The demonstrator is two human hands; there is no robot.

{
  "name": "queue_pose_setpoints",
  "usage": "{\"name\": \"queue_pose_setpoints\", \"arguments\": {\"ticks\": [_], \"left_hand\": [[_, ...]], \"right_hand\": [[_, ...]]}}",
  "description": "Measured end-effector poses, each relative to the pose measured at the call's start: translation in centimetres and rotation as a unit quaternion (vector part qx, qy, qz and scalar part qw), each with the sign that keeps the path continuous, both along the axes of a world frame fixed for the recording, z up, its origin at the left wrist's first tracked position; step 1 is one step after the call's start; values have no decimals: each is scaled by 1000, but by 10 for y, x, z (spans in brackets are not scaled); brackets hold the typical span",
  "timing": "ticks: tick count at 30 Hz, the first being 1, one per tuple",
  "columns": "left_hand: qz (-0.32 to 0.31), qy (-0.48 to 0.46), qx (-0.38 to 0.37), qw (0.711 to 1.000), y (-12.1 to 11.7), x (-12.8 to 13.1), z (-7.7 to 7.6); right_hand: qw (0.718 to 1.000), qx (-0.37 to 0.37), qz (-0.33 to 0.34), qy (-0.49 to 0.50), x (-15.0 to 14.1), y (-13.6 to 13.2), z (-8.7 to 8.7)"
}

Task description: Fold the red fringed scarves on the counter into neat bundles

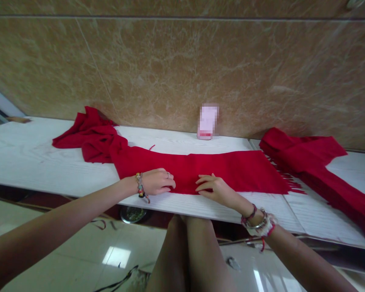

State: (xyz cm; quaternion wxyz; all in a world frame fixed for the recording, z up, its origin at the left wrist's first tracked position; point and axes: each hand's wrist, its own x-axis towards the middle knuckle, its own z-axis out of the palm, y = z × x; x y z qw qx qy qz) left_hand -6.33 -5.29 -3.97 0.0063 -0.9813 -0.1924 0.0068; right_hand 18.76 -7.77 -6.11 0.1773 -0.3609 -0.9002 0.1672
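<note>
Red scarf (pixel 231 172) lies lengthwise on the white tabletop (pixel 21 158), its flat stretch close to the near edge. Left end is bunched toward the far edge; right end is fringed, beside a second red cloth (pixel 304 162), which runs diagonally from the far edge to the near edge at the right.

Left hand (pixel 158 181): on the flat stretch, fingers curled and close together; can't tell if they pinch fabric. Right hand (pixel 217 190): over the near edge of the same stretch, fingers bent and slightly spread, fingertips at the cloth.

Containers: one round bowl (pixel 123 215), metal-looking rim, below the tabletop's near edge, left of the knees. Loose greenish stuff (pixel 134 213) inside, too blurred to identify. Tabletop partly covers the bowl.

Pink-white object (pixel 207 119), pixelated, stands upright at the far edge by the wall (pixel 158 73).
</note>
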Motion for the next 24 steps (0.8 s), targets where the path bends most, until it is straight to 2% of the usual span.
{"name": "queue_pose_setpoints", "arguments": {"ticks": [5, 7, 11, 13, 15, 17, 20, 24], "left_hand": [[19, -6, -59, 998, 0, 1, 5], [54, -26, -73, 996, 1, 5, 5], [217, -54, -43, 974, 8, 19, -1], [306, -12, -53, 950, 10, 25, -7], [374, 39, -87, 923, 10, 27, -12], [414, 64, -111, 901, 8, 26, -15], [438, 73, -119, 888, 6, 23, -15], [444, 91, -136, 881, 10, 22, -9]], "right_hand": [[999, -24, 6, -21, 1, -3, 4], [1000, -21, -3, -7, -1, -2, 3], [994, 28, -102, 22, -11, 5, -1], [986, 68, -151, -8, -16, 10, -4], [983, 74, -156, -70, -18, 14, -6], [981, 45, -139, -130, -18, 16, -9], [974, -1, -135, -180, -15, 17, -9], [964, -86, -127, -218, -16, 22, 4]]}}
